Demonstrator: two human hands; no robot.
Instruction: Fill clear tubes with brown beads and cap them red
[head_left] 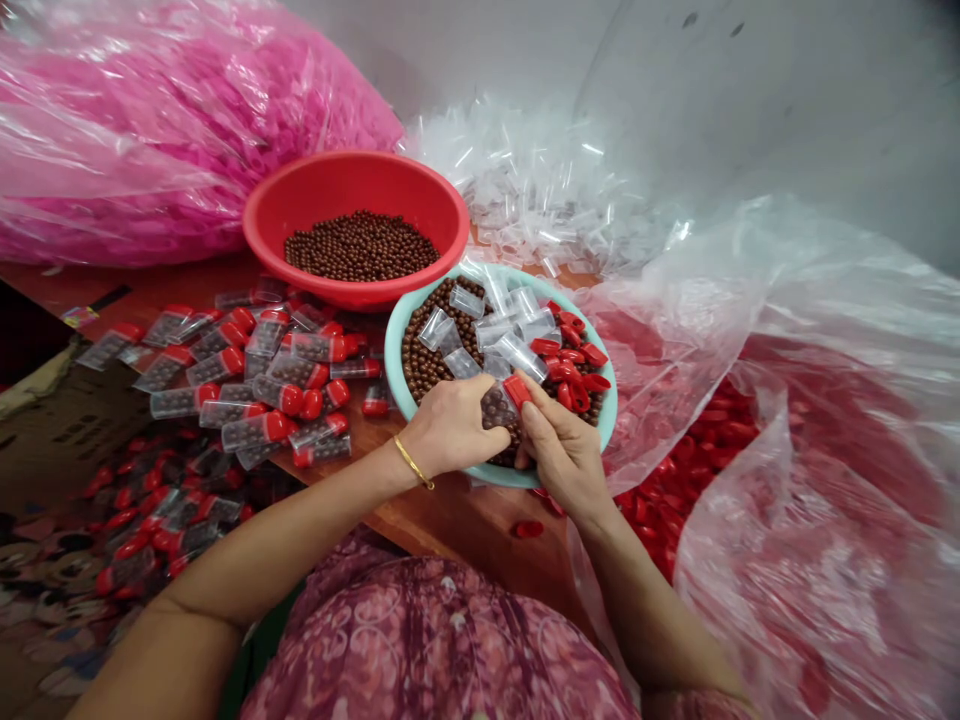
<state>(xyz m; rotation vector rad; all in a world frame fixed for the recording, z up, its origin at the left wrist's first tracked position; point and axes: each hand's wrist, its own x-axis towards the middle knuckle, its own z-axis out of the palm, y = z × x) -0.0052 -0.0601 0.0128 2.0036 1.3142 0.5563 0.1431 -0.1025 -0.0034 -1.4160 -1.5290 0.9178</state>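
Observation:
My left hand (pixel 448 428) is closed around a clear plastic tube (pixel 496 405) filled with brown balls, held over the near edge of a teal bowl (pixel 395 372). My right hand (pixel 559 445) pinches a red cap (pixel 517 389) on the end of that tube. The teal bowl holds brown balls, several empty clear tubes (pixel 495 330) and loose red caps (pixel 574 365). Behind it stands a red bowl (pixel 315 195) with more brown balls (pixel 361 245).
A pile of filled, red-capped tubes (pixel 255 385) lies on the wooden table to the left, with more on the floor (pixel 150 520). A pink bag (pixel 150 130) sits at the back left, a bag of clear tubes (pixel 540 190) behind, and a bag of red caps (pixel 712 440) at right.

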